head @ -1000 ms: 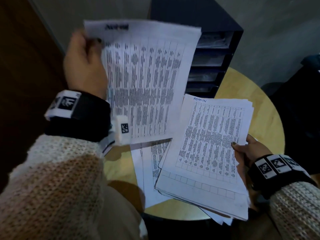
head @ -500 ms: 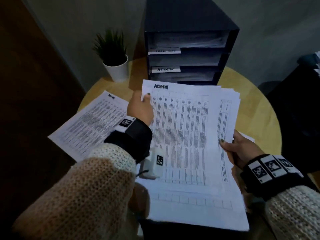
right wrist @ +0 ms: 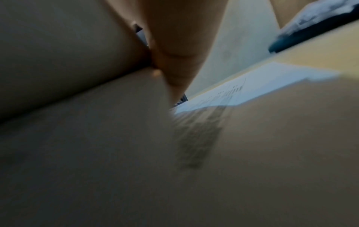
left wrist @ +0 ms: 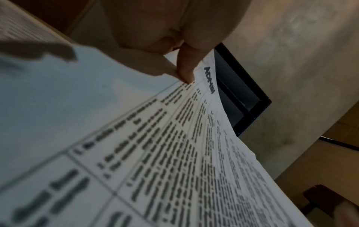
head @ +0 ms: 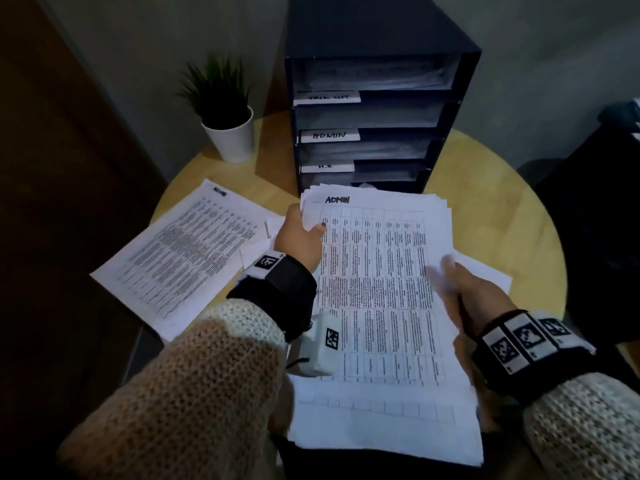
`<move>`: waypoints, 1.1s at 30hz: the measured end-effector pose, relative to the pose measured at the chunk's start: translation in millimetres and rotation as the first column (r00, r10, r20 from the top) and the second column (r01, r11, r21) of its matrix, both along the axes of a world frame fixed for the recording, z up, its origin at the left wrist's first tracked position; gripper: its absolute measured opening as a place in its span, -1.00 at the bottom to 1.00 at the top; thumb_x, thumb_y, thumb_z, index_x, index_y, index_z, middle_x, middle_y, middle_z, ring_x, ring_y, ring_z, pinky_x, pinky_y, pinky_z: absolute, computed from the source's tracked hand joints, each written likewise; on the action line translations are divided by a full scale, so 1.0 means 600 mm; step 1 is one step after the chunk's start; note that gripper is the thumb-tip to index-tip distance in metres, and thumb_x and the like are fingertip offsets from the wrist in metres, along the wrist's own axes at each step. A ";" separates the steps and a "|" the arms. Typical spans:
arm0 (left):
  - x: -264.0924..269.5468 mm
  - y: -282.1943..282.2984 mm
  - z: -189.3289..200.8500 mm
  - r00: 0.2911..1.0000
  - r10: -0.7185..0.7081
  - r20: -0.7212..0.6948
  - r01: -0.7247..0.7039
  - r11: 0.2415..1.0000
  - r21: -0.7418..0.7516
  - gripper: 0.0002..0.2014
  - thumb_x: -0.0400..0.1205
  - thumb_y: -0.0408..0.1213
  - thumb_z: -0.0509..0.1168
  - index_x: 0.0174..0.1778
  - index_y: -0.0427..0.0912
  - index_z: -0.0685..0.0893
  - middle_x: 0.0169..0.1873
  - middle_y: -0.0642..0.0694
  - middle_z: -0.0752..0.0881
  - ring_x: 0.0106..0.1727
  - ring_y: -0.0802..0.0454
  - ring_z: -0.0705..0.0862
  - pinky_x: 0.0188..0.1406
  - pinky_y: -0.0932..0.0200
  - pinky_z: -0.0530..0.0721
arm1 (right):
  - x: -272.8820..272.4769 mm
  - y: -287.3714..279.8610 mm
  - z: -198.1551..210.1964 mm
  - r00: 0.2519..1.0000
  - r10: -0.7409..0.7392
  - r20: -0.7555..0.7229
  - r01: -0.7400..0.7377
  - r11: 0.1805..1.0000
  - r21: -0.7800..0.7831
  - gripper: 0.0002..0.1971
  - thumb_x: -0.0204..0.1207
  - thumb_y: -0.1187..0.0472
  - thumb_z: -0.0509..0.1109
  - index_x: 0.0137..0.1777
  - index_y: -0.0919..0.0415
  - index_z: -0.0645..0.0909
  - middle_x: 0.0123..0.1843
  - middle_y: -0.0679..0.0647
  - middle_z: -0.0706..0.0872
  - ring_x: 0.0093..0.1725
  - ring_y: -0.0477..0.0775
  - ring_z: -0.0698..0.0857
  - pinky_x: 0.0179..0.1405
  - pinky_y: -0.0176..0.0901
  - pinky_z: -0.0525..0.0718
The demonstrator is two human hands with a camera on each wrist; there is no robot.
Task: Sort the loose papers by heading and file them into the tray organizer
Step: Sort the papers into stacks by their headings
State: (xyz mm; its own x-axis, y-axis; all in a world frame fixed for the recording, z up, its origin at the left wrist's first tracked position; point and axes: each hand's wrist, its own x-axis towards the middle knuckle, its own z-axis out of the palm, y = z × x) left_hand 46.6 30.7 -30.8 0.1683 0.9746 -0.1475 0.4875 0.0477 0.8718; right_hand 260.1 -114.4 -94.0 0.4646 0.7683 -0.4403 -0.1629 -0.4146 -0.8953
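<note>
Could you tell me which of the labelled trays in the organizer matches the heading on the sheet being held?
The middle labelled tray, marked ADMIN like the top sheet; the label below reads H.R, the one above is illegible.

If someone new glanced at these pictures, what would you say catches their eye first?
Most likely the stack of papers headed ADMIN, held in the middle between the left hand pinching its top corner and the right hand at its right edge. Behind it stands the dark tray organizer with white shelf labels; a loose sheet lies left on the round table.
</note>
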 end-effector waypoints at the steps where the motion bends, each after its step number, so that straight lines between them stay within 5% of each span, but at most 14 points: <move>1: -0.001 -0.003 -0.004 1.000 -0.007 0.000 0.007 1.000 -0.006 -0.68 0.70 -0.26 0.21 0.38 -0.16 0.43 0.06 -0.04 0.62 0.02 -0.02 0.58 -0.14 0.29 0.43 | -0.003 -0.004 0.004 0.990 0.120 0.079 -0.118 0.992 -0.034 -0.86 0.52 0.08 0.41 0.06 -0.04 0.63 -0.19 -0.12 0.83 -0.23 -0.11 0.76 -0.04 -0.09 0.59; 4: -0.017 0.000 -0.028 0.999 -0.041 -0.027 0.039 0.994 -0.100 -0.78 0.64 -0.23 0.29 0.20 -0.11 0.59 0.08 -0.08 0.69 0.07 -0.11 0.67 0.05 0.12 0.63 | 0.018 -0.006 -0.009 0.949 0.217 0.228 -0.184 0.971 -0.155 -0.65 0.41 0.34 0.49 0.03 -0.15 0.65 -0.07 0.01 0.81 -0.01 0.20 0.73 0.13 0.12 0.63; 6: -0.042 0.006 -0.043 0.973 -0.057 -0.225 0.014 0.981 -0.192 -0.73 0.53 -0.12 0.27 0.14 -0.01 0.62 0.21 -0.13 0.64 0.14 -0.18 0.66 0.21 -0.05 0.64 | 0.036 -0.005 -0.012 0.966 0.141 0.215 -0.108 0.981 -0.158 -0.58 0.46 0.42 0.43 0.09 -0.17 0.61 -0.15 -0.01 0.75 -0.07 0.20 0.68 0.01 0.02 0.59; 9: -0.087 0.009 -0.068 0.848 -0.034 -0.529 -0.133 0.953 -0.274 -0.47 0.44 -0.06 0.16 0.39 0.06 0.46 0.35 -0.12 0.43 0.26 -0.23 0.57 0.25 -0.24 0.57 | 0.056 -0.007 -0.023 0.974 0.055 0.221 -0.016 0.984 -0.176 -0.57 0.48 0.45 0.40 0.16 -0.11 0.60 -0.22 0.01 0.72 -0.11 0.19 0.63 -0.05 -0.02 0.52; 13: -0.094 0.002 -0.079 0.920 0.021 -0.392 -0.148 0.943 -0.298 -0.43 0.56 -0.18 0.22 0.54 -0.04 0.31 0.43 -0.15 0.45 0.17 -0.16 0.62 0.13 -0.01 0.59 | 0.067 -0.010 -0.028 0.979 0.022 0.201 0.019 0.979 -0.203 -0.67 0.47 0.49 0.38 0.00 -0.02 0.63 -0.36 0.03 0.72 -0.26 0.16 0.62 -0.07 -0.02 0.50; 17: -0.067 -0.022 -0.075 0.994 0.017 -0.108 -0.042 0.971 -0.237 -0.66 0.73 -0.07 0.10 0.34 -0.10 0.58 0.34 -0.18 0.61 0.26 -0.17 0.60 0.26 0.07 0.52 | 0.067 -0.009 -0.029 0.976 0.016 0.217 0.039 0.969 -0.244 -0.70 0.45 0.45 0.43 0.01 0.01 0.64 -0.40 0.02 0.72 -0.26 0.19 0.63 -0.07 0.06 0.56; 20: -0.043 -0.047 -0.067 1.000 -0.008 -0.016 0.006 0.987 -0.162 -0.53 0.77 -0.02 -0.06 0.16 -0.15 0.72 0.15 -0.26 0.71 0.16 -0.20 0.64 0.28 -0.03 0.55 | 0.070 -0.009 -0.036 0.977 0.019 0.212 0.041 0.961 -0.273 -0.72 0.44 0.47 0.42 0.01 0.06 0.64 -0.50 0.01 0.72 -0.28 0.20 0.62 -0.14 0.05 0.55; 24: -0.046 -0.037 -0.081 0.984 -0.058 -0.170 0.045 0.996 -0.082 -0.70 0.68 -0.12 0.12 -0.26 0.10 0.72 -0.03 -0.21 0.75 -0.10 -0.21 0.68 -0.06 0.12 0.64 | 0.065 -0.007 -0.030 0.975 0.044 0.217 0.016 0.964 -0.267 -0.71 0.48 0.45 0.41 0.08 0.08 0.61 -0.32 0.03 0.74 -0.15 0.21 0.66 -0.05 0.00 0.55; 27: -0.076 -0.017 -0.085 0.928 0.095 -0.360 -0.113 0.993 -0.030 -0.75 0.54 -0.01 0.22 -0.45 0.16 0.64 0.01 -0.11 0.72 0.02 -0.22 0.68 0.13 0.00 0.67 | 0.059 -0.006 -0.020 0.965 0.061 0.255 0.009 0.965 -0.264 -0.71 0.51 0.44 0.39 0.12 0.09 0.54 -0.22 0.02 0.69 -0.09 0.18 0.64 -0.16 -0.11 0.56; 29: -0.100 0.002 -0.077 0.866 0.120 -0.486 -0.168 0.984 -0.056 -0.90 0.53 0.03 0.25 -0.17 0.22 0.67 0.23 -0.14 0.56 0.25 -0.24 0.56 0.31 -0.09 0.56 | 0.060 -0.006 -0.018 0.963 0.062 0.261 0.009 0.965 -0.261 -0.71 0.51 0.43 0.39 0.11 0.08 0.53 -0.23 0.02 0.68 -0.14 0.16 0.63 -0.15 -0.11 0.53; 31: -0.125 0.028 -0.076 0.794 0.078 -0.603 -0.184 0.976 -0.117 -0.61 0.57 -0.06 0.20 0.34 0.16 0.49 0.49 -0.18 0.30 0.51 -0.26 0.29 0.48 -0.22 0.35 | 0.061 -0.005 -0.019 0.964 0.064 0.258 0.011 0.960 -0.279 -0.69 0.50 0.44 0.39 0.13 0.08 0.54 -0.23 0.03 0.69 -0.13 0.16 0.64 -0.06 -0.06 0.52; 33: -0.148 0.057 -0.076 0.750 0.049 -0.660 -0.247 0.946 -0.211 -0.44 0.62 -0.12 0.08 0.58 0.16 0.18 0.65 -0.18 0.02 0.64 -0.27 0.00 0.56 -0.34 0.13 | 0.064 -0.004 -0.024 0.963 0.076 0.257 0.006 0.953 -0.303 -0.68 0.47 0.45 0.41 0.14 0.08 0.59 -0.22 0.03 0.71 -0.05 0.20 0.66 0.05 -0.02 0.54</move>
State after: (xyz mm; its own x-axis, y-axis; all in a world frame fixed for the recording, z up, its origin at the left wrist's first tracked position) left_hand -42.0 65.2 -76.6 -0.2049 0.8825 -0.4232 0.8888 0.3489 0.2972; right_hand 298.2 -117.0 -108.4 0.5699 0.6382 -0.5177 0.0807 -0.6704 -0.7376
